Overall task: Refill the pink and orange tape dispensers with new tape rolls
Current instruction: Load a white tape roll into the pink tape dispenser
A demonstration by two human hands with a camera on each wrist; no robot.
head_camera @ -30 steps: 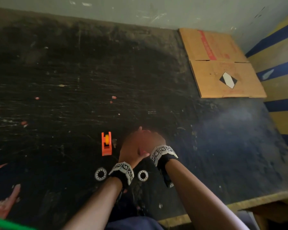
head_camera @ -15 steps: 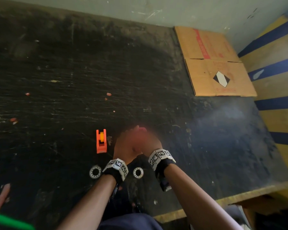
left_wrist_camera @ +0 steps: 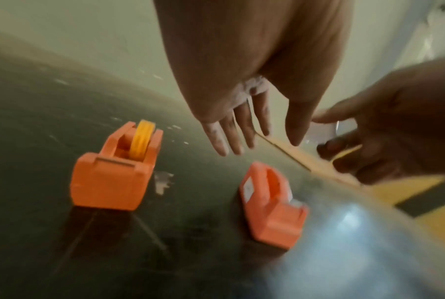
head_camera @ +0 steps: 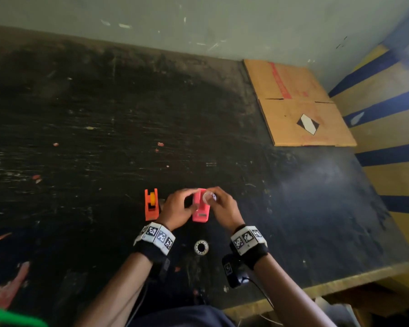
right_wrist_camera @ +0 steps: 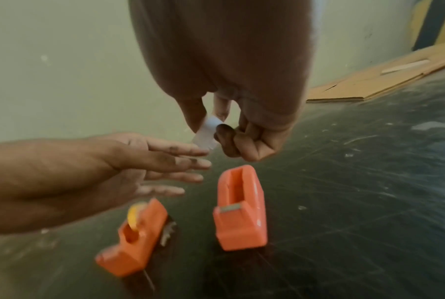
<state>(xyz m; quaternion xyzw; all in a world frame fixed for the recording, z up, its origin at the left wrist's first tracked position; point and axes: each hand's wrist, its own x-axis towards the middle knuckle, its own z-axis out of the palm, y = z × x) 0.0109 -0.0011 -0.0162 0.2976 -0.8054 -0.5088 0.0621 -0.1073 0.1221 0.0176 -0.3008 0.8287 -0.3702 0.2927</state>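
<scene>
Dim room. Pale glare washes the dark tabletop (head_camera: 316, 185) from the right, and the near left falls into shadow. Both wrist views are smeared with motion blur, soft throughout, and lines bend at their wide-angle edges.

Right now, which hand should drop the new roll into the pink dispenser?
The right hand: it already pinches the tape roll just above the pink dispenser, whose slot is empty. The left hand is open beside it, holding nothing, free to steady the dispenser.
</scene>
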